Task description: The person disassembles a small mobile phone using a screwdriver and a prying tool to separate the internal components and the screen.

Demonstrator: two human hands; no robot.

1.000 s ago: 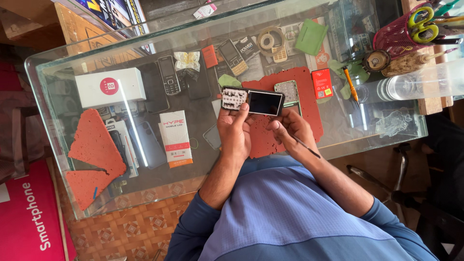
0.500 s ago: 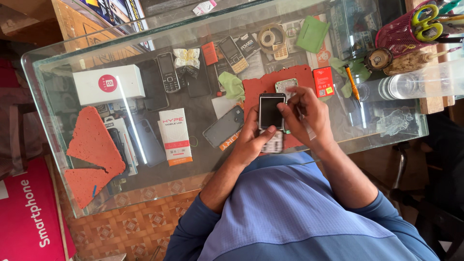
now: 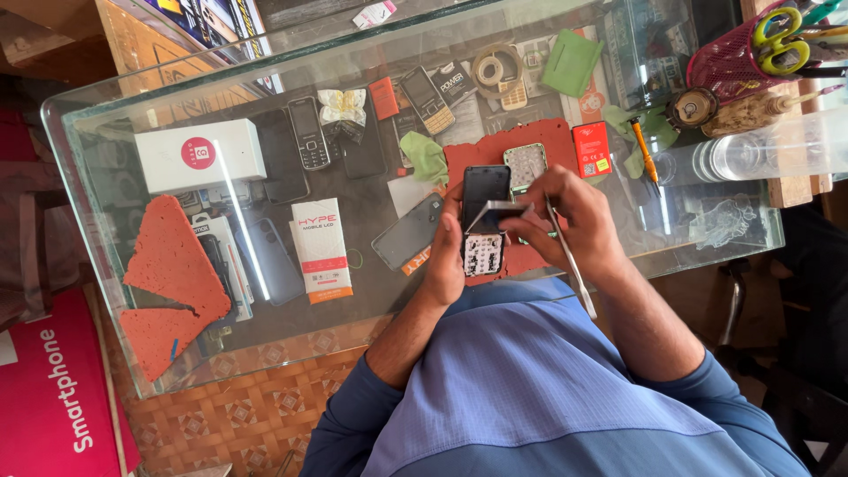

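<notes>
Two hands are working over the glass table (image 3: 707, 252), both mine. My left hand (image 3: 446, 256) is gripping a small keypad phone (image 3: 485, 221), fingers clamped along its left edge, holding it upright above the red mat (image 3: 548, 146) with the dark screen end away from me and the pale keypad end toward me. My right hand (image 3: 570, 221) is pinching a thin grey strip (image 3: 502, 210) that is lying across the phone's middle, thumb and forefinger closed on it. A slim metal tool (image 3: 570, 261) is also tucked in that right hand, its shaft slanting down toward my blue shirt.

Just beyond the phone, a bare keypad frame (image 3: 526, 164) is resting on the mat, and a red battery (image 3: 591, 149) is sitting just beside the mat's right edge. A green cloth (image 3: 427, 157) is lying at the mat's left. Further left on the glass, a dark smartphone (image 3: 408, 231) is lying tilted, near a white and orange box (image 3: 321, 249). A white box with a red circle (image 3: 200, 155) is sitting well apart, toward the far left.
</notes>
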